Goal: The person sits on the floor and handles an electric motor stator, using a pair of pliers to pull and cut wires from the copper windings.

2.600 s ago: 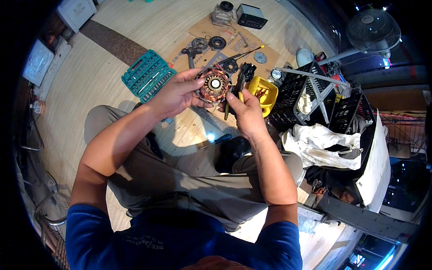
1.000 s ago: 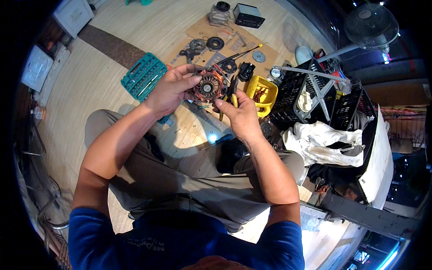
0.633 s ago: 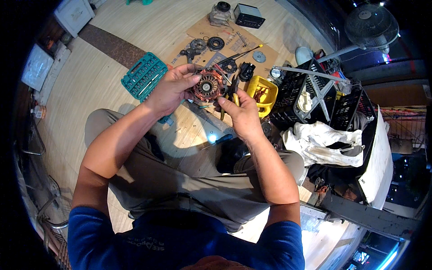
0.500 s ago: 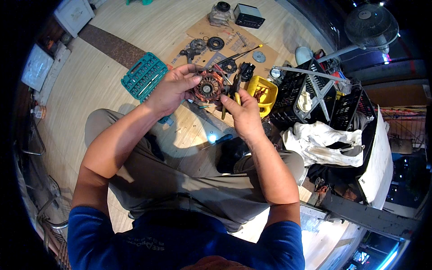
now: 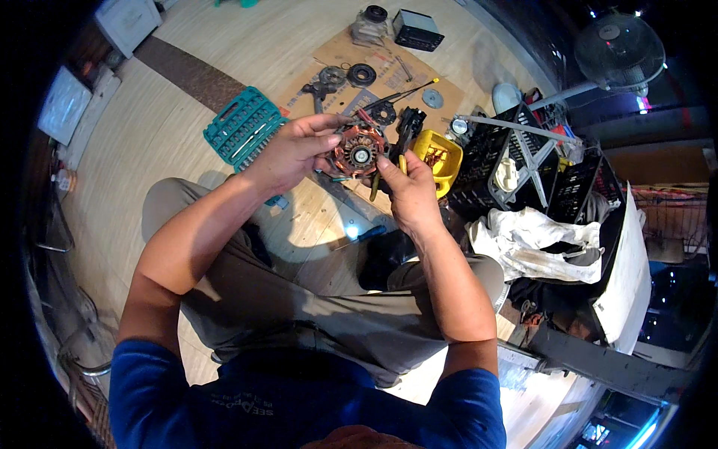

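A round motor part with copper windings (image 5: pixel 345 159) and a slotted core round a central hub is raised above the floor between my hands. Its left rim is gripped by my left hand (image 5: pixel 295 153), thumb on the front and fingers behind. Closed round pliers with yellow-and-dark handles (image 5: pixel 402 163) is my right hand (image 5: pixel 413 196); its thumb also rests against the part's right edge. The pliers' dark jaws point away from me, beside the part. Exactly where they touch it, if at all, I cannot tell.
An open teal socket set (image 5: pixel 218 127) lies to the left. Beyond my hands, cardboard (image 5: pixel 344 52) carries dark rings and motor pieces. A yellow tray (image 5: pixel 449 178) with copper-coloured bits, black crates (image 5: pixel 473 166) and a white cloth (image 5: pixel 516 243) are at right. A screwdriver (image 5: pixel 370 233) lies near my foot.
Both hands have shifted slightly to the right with the copper-wound part. The part's hub now faces me a little more. The pliers remain in my right hand.
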`<state>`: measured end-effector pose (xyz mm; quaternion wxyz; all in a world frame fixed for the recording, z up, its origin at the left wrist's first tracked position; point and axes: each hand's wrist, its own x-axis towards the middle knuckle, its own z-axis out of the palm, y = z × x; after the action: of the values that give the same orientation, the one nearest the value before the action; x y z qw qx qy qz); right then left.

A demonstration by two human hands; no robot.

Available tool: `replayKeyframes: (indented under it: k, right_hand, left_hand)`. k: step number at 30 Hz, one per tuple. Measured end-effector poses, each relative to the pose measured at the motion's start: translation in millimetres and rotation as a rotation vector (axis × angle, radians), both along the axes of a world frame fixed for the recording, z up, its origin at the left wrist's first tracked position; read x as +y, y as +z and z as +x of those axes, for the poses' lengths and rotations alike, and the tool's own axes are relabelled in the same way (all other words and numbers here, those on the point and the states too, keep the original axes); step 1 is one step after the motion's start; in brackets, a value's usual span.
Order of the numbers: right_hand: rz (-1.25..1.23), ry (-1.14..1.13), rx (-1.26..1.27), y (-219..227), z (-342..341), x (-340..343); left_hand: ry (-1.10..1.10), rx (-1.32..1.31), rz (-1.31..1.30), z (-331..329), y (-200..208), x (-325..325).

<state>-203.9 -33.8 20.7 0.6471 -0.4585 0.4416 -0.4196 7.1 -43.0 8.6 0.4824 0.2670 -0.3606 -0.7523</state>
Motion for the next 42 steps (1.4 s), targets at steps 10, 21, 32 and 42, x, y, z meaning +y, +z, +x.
replayKeyframes:
  k: [10, 21, 32, 42]
  right_hand:
    - [0.062, -0.03, -0.069, -4, 2, -1]
    - [0.14, -0.036, -0.155, 1, 2, 1]
    - [0.013, -0.065, -0.122, 0, 2, 4]
    - [-0.134, -0.05, 0.039, 0, -5, -1]
  left_hand:
    - [-0.05, 0.035, 0.019, 7, -3, 1]
    - [-0.069, 0.063, 0.072, 5, 5, 3]
    - [-0.077, 0.064, 0.063, 3, 8, 4]
    - [-0.088, 0.067, 0.018, 0, 9, 5]
